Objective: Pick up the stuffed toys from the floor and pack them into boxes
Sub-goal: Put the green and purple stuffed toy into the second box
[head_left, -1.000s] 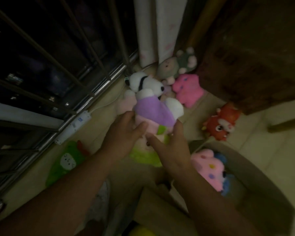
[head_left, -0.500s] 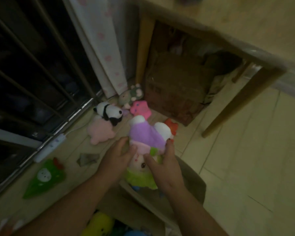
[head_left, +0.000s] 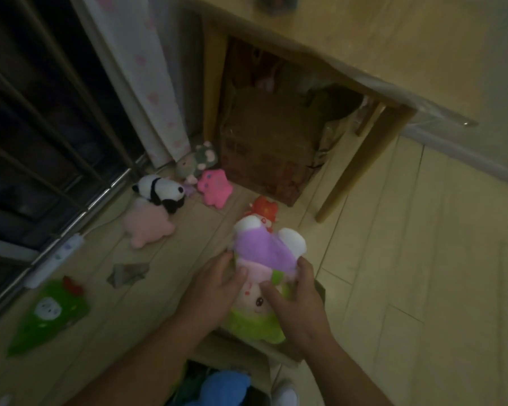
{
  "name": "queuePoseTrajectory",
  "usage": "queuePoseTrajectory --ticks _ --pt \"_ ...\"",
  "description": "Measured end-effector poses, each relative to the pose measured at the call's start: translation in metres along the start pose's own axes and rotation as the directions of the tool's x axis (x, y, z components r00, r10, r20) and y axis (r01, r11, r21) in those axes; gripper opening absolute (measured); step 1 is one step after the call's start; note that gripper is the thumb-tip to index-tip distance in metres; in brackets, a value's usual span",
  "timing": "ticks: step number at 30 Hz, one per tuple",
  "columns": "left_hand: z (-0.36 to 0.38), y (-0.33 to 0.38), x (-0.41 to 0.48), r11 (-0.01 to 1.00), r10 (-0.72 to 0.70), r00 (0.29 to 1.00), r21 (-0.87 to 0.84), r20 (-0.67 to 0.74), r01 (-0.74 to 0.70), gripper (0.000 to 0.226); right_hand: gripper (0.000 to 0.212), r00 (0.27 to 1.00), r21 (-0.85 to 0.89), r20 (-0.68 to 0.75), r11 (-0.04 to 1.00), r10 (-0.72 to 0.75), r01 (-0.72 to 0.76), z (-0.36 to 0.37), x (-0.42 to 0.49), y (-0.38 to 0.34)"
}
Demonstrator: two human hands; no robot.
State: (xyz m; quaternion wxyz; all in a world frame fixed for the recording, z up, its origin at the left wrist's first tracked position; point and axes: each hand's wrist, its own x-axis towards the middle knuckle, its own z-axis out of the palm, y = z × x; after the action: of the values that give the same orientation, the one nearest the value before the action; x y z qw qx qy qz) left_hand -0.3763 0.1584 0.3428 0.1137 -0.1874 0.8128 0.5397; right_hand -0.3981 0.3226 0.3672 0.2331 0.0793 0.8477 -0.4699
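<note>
- Both hands are on one toy here: the left hand [head_left: 214,291] and the right hand [head_left: 301,306] are gripping a purple-and-green plush doll [head_left: 261,253] from either side, with fingers curled round its body.
- The left thumb is pressing on the doll's pale pink middle, and the right fingers are wrapping over the purple cloth.
- The doll is hanging head down. Its white feet are pointing up, its face is showing between the two hands, and its fluffy green end is lowest.
- That green end is sitting right over the open cardboard box [head_left: 320,290]. I cannot tell whether it is touching the inside.
- A blue plush [head_left: 223,388] is showing at the bottom edge of the view, just beside that box.
- Plenty of toys are lying on the floor. A panda [head_left: 159,191] is leaning on a pale pink plush [head_left: 147,227], with a hot pink plush [head_left: 214,190] and a grey-green plush [head_left: 197,161] near the curtain [head_left: 141,68].
- A red plush [head_left: 263,209] is peeking out just behind the doll's feet.
- A green plush [head_left: 47,312] is lying well apart on the left, near a white power strip [head_left: 56,259] and a crumpled scrap [head_left: 126,273].
- A wooden table [head_left: 364,39] is standing over a brown carton [head_left: 267,159].
</note>
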Motion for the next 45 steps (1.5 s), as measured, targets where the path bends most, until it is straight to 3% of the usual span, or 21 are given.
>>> queuePoseTrajectory --ticks 3,7,10,19,22,26,31,40,45 --pt "0.007 0.001 -0.007 1.0 0.018 1.0 -0.01 0.019 -0.017 0.035 0.071 0.999 -0.024 -0.033 1.0 -0.006 0.005 -0.008 -0.008 0.002" --pt "0.031 0.012 -0.007 1.0 0.018 1.0 -0.019 0.018 -0.017 0.019 0.078 0.998 -0.046 -0.058 0.998 0.034 -0.037 -0.03 -0.009 0.011" --pt "0.062 0.017 -0.004 1.0 -0.009 1.0 0.02 -0.026 0.009 0.027 0.083 0.997 -0.057 -0.057 0.997 0.045 -0.049 -0.051 0.0 0.029" --pt "0.136 0.016 -0.003 0.988 -0.114 0.987 0.093 -0.11 0.125 0.054 0.07 0.996 -0.177 0.079 0.984 0.041 -0.026 -0.096 0.032 0.078" --pt "0.148 0.015 -0.003 0.98 -0.156 0.981 0.104 -0.117 0.168 0.047 0.068 0.996 -0.181 0.079 0.983 0.039 -0.024 -0.101 0.033 0.086" --pt "0.152 0.016 -0.006 0.986 -0.144 0.979 0.067 -0.146 0.155 0.033 0.071 0.998 -0.182 0.044 0.983 0.039 -0.03 -0.105 0.032 0.091" --pt "0.147 0.016 -0.019 0.992 -0.116 0.972 0.026 -0.205 0.124 0.045 0.072 0.999 -0.228 0.031 0.973 0.032 -0.024 -0.109 0.026 0.091" --pt "0.127 0.019 -0.027 0.999 -0.039 0.974 0.015 -0.224 0.044 0.033 0.063 0.999 -0.196 0.027 0.98 -0.038 0.042 -0.106 0.015 0.08" --pt "0.108 0.025 -0.034 1.0 -0.01 0.966 0.01 -0.257 0.013 0.038 0.061 0.997 -0.219 0.028 0.972 -0.078 0.082 -0.098 0.008 0.068"
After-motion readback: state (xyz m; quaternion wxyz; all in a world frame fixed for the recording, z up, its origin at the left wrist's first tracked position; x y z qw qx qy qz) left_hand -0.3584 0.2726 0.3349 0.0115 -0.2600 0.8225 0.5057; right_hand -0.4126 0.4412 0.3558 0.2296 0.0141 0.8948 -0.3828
